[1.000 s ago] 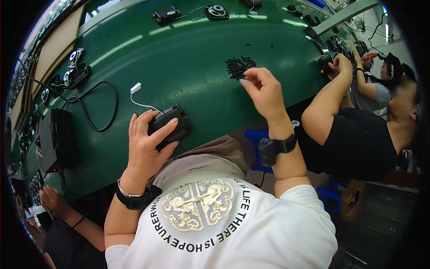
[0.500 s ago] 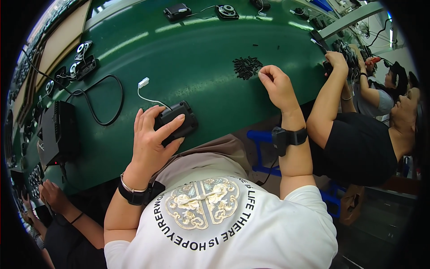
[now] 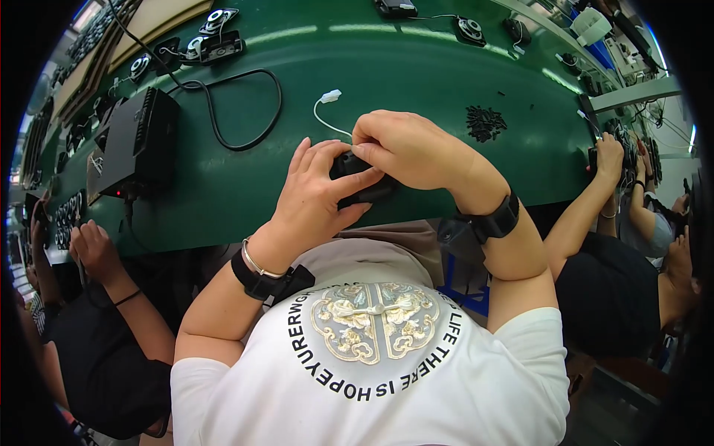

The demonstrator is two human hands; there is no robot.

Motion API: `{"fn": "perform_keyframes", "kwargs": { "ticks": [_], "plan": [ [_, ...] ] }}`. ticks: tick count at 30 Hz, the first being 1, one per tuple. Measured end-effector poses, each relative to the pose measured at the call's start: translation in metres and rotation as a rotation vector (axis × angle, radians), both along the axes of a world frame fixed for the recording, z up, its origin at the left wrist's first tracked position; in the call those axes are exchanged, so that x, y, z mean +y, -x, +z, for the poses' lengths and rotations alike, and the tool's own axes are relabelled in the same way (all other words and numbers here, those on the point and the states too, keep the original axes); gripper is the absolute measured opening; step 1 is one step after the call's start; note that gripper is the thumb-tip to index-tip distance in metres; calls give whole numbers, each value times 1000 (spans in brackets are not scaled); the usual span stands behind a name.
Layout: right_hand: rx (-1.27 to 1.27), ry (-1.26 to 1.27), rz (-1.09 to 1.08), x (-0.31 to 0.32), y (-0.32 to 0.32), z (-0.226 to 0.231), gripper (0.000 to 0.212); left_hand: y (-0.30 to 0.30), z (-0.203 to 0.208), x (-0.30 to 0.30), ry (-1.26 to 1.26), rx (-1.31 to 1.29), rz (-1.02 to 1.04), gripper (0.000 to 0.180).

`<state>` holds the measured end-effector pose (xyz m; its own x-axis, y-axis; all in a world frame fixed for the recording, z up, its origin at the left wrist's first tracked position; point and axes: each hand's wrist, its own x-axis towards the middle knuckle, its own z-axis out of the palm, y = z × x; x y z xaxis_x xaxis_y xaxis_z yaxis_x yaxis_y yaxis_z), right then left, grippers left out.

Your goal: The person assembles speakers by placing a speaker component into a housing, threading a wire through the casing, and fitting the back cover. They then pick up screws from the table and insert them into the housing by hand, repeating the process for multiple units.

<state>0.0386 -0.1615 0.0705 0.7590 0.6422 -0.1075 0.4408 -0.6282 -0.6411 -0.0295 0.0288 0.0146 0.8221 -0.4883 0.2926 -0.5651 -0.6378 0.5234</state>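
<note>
A black plastic housing point(image 3: 375, 192) lies at the near edge of the green bench, largely covered by my hands. My left hand point(image 3: 309, 193) grips it from the left, with the fingers along its far side and the thumb near me. Over its top my right hand point(image 3: 420, 152) is bent in a pinch, fingertips at the housing's far left corner. Whatever sits in that pinch is hidden. A thin white cable with a white connector point(image 3: 330, 97) runs out from behind the housing. To the right lies a pile of small black pieces point(image 3: 486, 123), with a couple of strays beyond it.
On the left stands a black power box point(image 3: 140, 141) with a red light and a looped black cable point(image 3: 277, 111). Small round speakers point(image 3: 470, 30) and black housings point(image 3: 223, 46) lie along the far side. Co-workers' arms point(image 3: 587, 197) reach in on both sides.
My right hand has come from beside the pile of small black pieces to the top of the housing. The view has shifted, so the bench appears farther right. My left hand keeps its grip.
</note>
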Motion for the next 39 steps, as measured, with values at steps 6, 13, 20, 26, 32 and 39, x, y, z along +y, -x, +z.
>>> {"fn": "perform_keyframes", "kwargs": {
  "ticks": [6, 13, 20, 26, 32, 39],
  "plan": [
    [-78, 250, 112, 18, -8, 0, 20, 0, -4, 3, 26, -30, -8, 49],
    [-76, 338, 76, 30, -10, 3, 19, -1, 0, 1, 27, -22, -25, 50],
    [-141, -338, -320, -45, 12, -26, 10, -3, 1, -1, 10, -5, -4, 56],
    [-479, -262, -923, -163, 26, -70, 12, -3, 1, -5, 24, -19, -12, 59],
    [-429, -100, -880, -175, 18, -71, 18, -1, 3, -4, 15, -4, -4, 61],
    [-572, -111, -796, -169, 21, -78, 17, -2, 2, -2, 14, 2, -3, 60]
  ]
}}
